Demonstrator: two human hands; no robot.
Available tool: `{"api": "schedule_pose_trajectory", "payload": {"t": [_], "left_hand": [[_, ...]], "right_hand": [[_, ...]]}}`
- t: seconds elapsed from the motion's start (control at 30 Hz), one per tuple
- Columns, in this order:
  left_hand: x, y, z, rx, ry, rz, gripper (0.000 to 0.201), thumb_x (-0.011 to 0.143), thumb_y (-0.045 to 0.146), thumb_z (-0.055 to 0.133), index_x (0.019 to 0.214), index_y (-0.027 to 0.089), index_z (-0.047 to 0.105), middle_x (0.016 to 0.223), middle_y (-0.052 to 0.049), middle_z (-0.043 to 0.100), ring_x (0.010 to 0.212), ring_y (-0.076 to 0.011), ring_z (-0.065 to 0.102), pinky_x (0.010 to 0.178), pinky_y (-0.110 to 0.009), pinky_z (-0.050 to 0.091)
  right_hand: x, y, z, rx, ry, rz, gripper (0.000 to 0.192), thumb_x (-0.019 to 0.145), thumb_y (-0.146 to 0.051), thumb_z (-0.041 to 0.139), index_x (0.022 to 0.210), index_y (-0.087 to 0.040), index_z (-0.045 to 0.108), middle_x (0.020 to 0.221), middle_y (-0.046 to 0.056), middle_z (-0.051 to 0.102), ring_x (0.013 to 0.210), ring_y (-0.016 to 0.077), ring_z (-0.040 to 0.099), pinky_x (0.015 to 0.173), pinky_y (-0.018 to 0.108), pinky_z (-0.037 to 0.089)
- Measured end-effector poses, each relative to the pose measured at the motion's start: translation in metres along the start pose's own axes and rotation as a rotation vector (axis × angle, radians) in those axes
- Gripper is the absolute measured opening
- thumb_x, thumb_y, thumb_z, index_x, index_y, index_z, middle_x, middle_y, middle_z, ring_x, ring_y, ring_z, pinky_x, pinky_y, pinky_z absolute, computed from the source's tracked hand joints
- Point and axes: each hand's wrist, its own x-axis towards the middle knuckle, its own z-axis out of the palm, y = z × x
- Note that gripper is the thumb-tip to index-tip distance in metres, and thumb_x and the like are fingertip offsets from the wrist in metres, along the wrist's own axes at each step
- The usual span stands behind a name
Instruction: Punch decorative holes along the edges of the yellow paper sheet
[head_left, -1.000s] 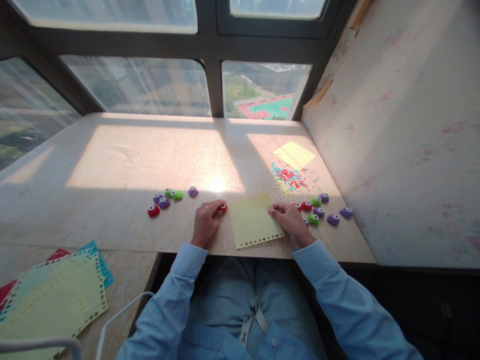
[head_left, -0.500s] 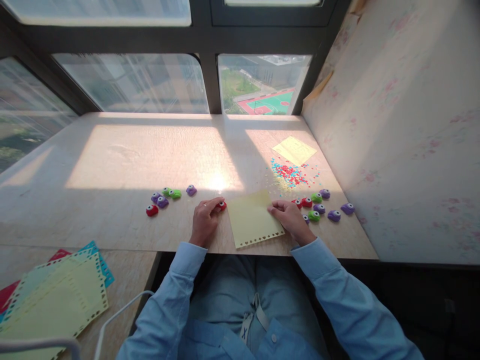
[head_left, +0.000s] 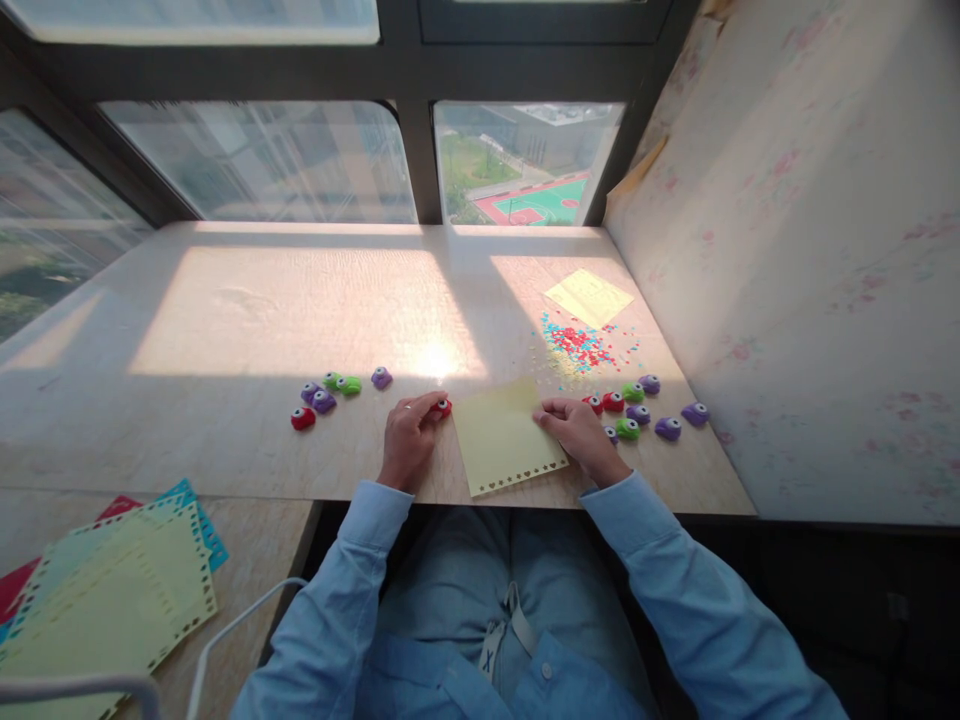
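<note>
A square sheet of yellow paper lies on the table in front of me, with a row of small heart and star cutouts along its near edge. My left hand is closed on a small red craft punch at the sheet's left edge; the fingers partly cover the punch, so I cannot tell whether paper is inside it. On the other side, my right hand pinches the right edge of the sheet between thumb and fingers.
More punches, such as a red one and a purple one, sit in groups left and right. Confetti lies scattered before another yellow paper. Edge-punched sheets and a white cable are at lower left.
The view has tilted very slightly. Both hands, the yellow sheet and the red punch stay practically where they were.
</note>
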Motion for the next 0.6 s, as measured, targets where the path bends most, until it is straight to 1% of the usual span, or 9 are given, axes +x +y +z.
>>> {"api": "schedule_pose_trajectory", "payload": {"t": [0.17,0.3,0.43,0.5,0.57,0.6], "left_hand": [[0.0,0.001,0.001,0.017,-0.017,-0.002,0.027,0.087,0.022,0.059,0.112,0.021,0.07,0.104,-0.006,0.074,0.097,-0.0227,0.064,0.09,-0.041,0.052],[-0.001,0.003,0.0,0.014,0.0,-0.058,0.035,0.085,0.032,0.064,0.117,0.02,0.068,0.101,-0.007,0.074,0.095,-0.0243,0.064,0.089,-0.043,0.052],[-0.002,0.006,-0.003,-0.011,-0.025,-0.054,0.03,0.085,0.033,0.063,0.111,0.022,0.07,0.1,-0.007,0.074,0.097,-0.0246,0.064,0.089,-0.043,0.052],[-0.002,0.006,-0.004,-0.019,-0.024,-0.039,0.028,0.086,0.033,0.063,0.11,0.022,0.071,0.103,-0.006,0.074,0.099,-0.0245,0.064,0.091,-0.043,0.052],[-0.003,0.007,-0.004,-0.021,-0.015,-0.017,0.027,0.086,0.033,0.062,0.109,0.021,0.07,0.108,-0.007,0.073,0.102,-0.0244,0.064,0.094,-0.044,0.05],[-0.003,0.007,-0.004,-0.019,-0.011,-0.007,0.026,0.087,0.033,0.061,0.109,0.021,0.07,0.11,-0.008,0.073,0.104,-0.0244,0.064,0.095,-0.045,0.05]], "right_hand": [[-0.001,-0.002,0.006,0.02,0.001,-0.001,0.035,0.074,-0.042,0.061,0.092,-0.014,0.074,0.09,0.009,0.077,0.076,0.0242,0.071,0.065,0.033,0.055],[-0.003,-0.004,0.01,0.045,-0.012,-0.011,0.037,0.075,-0.043,0.061,0.094,-0.014,0.075,0.09,0.009,0.078,0.078,0.0246,0.072,0.067,0.033,0.055],[-0.004,-0.005,0.013,0.042,-0.003,-0.022,0.038,0.077,-0.043,0.061,0.095,-0.013,0.075,0.09,0.008,0.077,0.077,0.0241,0.071,0.064,0.032,0.055],[-0.004,-0.004,0.013,0.028,-0.011,-0.032,0.037,0.079,-0.043,0.06,0.096,-0.013,0.074,0.088,0.008,0.077,0.077,0.0243,0.071,0.064,0.032,0.055],[-0.005,-0.005,0.012,-0.026,0.019,-0.069,0.035,0.082,-0.042,0.059,0.098,-0.014,0.073,0.088,0.009,0.076,0.079,0.0243,0.071,0.068,0.034,0.056],[-0.007,-0.006,0.012,-0.086,0.071,-0.111,0.035,0.083,-0.042,0.059,0.101,-0.015,0.073,0.09,0.01,0.076,0.08,0.0244,0.071,0.071,0.036,0.056]]}}
